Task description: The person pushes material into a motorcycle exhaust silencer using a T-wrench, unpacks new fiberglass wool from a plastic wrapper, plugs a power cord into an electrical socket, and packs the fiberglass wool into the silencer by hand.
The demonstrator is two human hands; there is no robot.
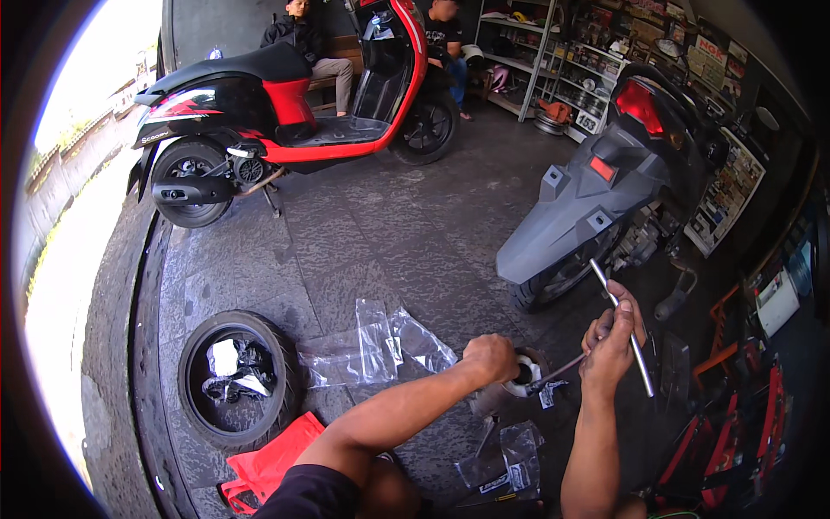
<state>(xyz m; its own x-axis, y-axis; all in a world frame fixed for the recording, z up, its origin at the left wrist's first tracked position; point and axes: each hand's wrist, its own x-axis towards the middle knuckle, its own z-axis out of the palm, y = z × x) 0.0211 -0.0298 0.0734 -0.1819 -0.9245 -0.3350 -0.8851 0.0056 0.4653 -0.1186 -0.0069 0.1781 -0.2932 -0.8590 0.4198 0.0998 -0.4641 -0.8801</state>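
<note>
My right hand [609, 342] is closed around a T-handle wrench [639, 355]. Its silver crossbar slants across the fingers, and a thin shaft runs down to the left. The shaft's tip meets a round metal part [524, 374] with a hollow middle, low over the floor. Against the far left rim of that part, my left hand [490, 359] is closed in a fist-like grip; its fingertips are hidden. Clear plastic bags [359, 350] lie on the floor to the left, and another clear bag [521, 445] lies just below the metal part.
At left lies a loose tire [194, 381] with wrapped items inside, beside a red bag [275, 454]. A red-and-black scooter [285, 112] stands behind, a grey-tailed motorbike [566, 203] right. Red tool trays [726, 441] sit lower right. Two people sit at the back near shelves [519, 62].
</note>
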